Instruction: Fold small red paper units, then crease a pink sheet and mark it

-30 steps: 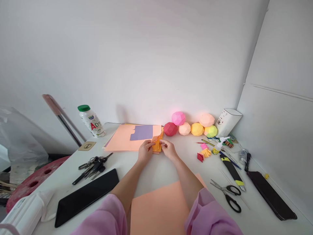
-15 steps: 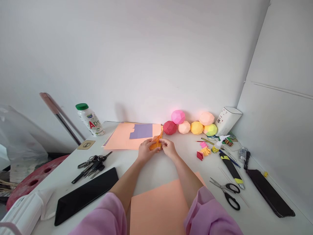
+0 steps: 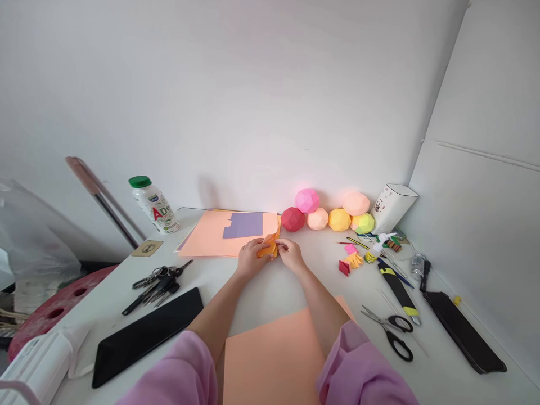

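Observation:
Near the middle of the table, my left hand (image 3: 252, 259) is closed around a folded piece of orange paper (image 3: 266, 249). My right hand (image 3: 290, 254) pinches the right side of that same paper between thumb and fingers. Parts of the orange paper are covered by my fingers, so its full shape does not show. Just behind my hands lies a stack of peach paper sheets (image 3: 202, 236) with a notched purple piece (image 3: 243, 225) on top. A larger peach sheet (image 3: 272, 360) lies between my forearms at the front.
Faceted paper balls (image 3: 292, 219) line the wall. Glue bottle (image 3: 372, 253), small folded papers (image 3: 353, 260), utility knife (image 3: 399, 289) and scissors (image 3: 390, 326) lie right, beside a black case (image 3: 464, 332). Left are keys (image 3: 162, 284), a black phone-like slab (image 3: 147, 337) and a white bottle (image 3: 155, 205).
The orange paper has shifted slightly within my fingers. Both hands stay in nearly the same place, and the view has moved a little.

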`<control>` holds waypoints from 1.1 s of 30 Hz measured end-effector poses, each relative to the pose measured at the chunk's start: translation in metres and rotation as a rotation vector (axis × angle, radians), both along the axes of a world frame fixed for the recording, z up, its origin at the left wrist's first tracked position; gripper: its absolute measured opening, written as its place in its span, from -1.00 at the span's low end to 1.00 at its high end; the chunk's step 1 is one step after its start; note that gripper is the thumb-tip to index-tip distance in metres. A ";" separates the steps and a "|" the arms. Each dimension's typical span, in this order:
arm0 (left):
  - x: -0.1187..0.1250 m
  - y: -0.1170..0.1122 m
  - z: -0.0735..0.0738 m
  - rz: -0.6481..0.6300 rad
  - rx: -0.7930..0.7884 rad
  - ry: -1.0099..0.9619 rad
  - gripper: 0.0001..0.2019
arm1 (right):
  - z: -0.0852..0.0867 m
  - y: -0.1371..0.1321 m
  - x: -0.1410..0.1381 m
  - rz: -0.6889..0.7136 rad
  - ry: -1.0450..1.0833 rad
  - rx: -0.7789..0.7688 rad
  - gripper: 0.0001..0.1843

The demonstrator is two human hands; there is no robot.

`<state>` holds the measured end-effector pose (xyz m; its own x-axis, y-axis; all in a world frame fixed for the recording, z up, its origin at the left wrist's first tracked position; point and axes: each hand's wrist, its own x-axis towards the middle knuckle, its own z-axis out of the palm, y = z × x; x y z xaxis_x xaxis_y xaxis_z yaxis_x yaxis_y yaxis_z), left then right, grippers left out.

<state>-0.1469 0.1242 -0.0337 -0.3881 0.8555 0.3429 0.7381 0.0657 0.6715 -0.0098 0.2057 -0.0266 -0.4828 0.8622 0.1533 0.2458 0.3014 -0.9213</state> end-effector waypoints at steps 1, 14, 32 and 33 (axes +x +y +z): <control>0.000 0.000 0.001 0.000 0.000 0.003 -0.73 | 0.000 0.000 0.000 0.000 -0.001 0.001 -0.62; 0.003 -0.001 0.005 0.016 0.036 0.072 -0.81 | 0.002 -0.001 -0.001 -0.020 0.009 0.040 -0.71; 0.022 -0.006 0.000 0.034 0.064 0.383 -0.63 | 0.005 -0.008 -0.013 -0.042 0.021 -0.019 -0.77; 0.022 -0.006 -0.001 0.042 0.056 0.387 -0.58 | 0.006 -0.009 -0.014 -0.051 0.032 -0.029 -0.77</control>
